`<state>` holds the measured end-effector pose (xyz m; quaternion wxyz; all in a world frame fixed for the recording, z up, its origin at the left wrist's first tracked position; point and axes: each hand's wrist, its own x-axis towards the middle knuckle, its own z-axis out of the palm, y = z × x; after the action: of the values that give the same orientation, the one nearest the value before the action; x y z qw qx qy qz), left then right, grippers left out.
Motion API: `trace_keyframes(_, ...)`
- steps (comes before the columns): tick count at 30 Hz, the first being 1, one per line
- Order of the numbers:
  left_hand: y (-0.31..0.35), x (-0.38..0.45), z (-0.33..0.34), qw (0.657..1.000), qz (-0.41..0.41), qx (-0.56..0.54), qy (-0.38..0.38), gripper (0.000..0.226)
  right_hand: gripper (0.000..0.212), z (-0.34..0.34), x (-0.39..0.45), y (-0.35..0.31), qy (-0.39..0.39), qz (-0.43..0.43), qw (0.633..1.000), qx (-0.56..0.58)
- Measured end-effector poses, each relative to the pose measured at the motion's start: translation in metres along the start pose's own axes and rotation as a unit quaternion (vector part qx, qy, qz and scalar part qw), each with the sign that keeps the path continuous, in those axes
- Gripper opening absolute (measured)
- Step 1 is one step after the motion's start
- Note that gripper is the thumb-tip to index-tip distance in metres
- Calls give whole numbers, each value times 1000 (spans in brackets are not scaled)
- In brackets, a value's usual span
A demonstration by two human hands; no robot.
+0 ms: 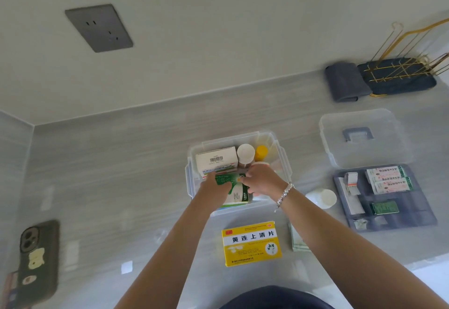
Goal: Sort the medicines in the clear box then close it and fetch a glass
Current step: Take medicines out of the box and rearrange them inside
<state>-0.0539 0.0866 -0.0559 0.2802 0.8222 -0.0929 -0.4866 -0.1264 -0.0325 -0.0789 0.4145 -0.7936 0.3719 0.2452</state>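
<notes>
The clear box (pixel 286 163) stands open on the grey counter. Inside it are a white carton with a barcode (pixel 216 159), a white-capped bottle (pixel 246 152) and a yellow-capped bottle (pixel 261 151). Both my hands reach into the box's near half. My left hand (pixel 215 184) and my right hand (pixel 263 181) grip a green-and-white medicine carton (pixel 237 188) from either side. The box's clear lid (pixel 364 138) with a grey handle lies to the right. A yellow medicine carton (pixel 251 243) lies on the counter in front of the box.
A grey divider tray (pixel 386 197) with sachets and small packs sits right of the box, a white bottle (pixel 322 198) beside it. A phone (pixel 38 262) lies at the far left. A gold wire rack on a dark tray (pixel 401 75) and a folded cloth (pixel 345 81) stand at the back right.
</notes>
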Motion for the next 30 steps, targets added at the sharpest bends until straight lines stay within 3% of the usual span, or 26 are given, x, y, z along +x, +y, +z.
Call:
trace_keyframes(4, -1, -2, 0, 1000, 12, 19, 5, 56, 23, -2, -3, 3, 28, -1, 998, 49)
trace_keyframes(10, 4, -30, -6, 995, 84, 55, -3, 55, 30, -13, -29, 3, 108, -27, 992, 52)
trace_keyframes(14, 7, -50, -15, 985, 139, 50, 85, 60, 38, -18, -52, -1, 180, -43, 977, 109)
trace_keyframes(17, 6, -63, -12, 975, 160, -5, 157, 56, 36, -19, -73, -3, 213, -50, 953, 208)
trace_keyframes(21, -4, -82, 2, 956, 176, -129, 198, 50, 34, -17, -102, 10, 226, -54, 914, 332)
trace_keyframes(24, -15, -95, 15, 937, 189, -197, 218, 47, 28, -11, -118, 25, 232, -66, 900, 362)
trace_keyframes(30, -40, -116, 42, 930, 192, -229, 214, 43, 24, 8, -138, 55, 231, -89, 894, 373)
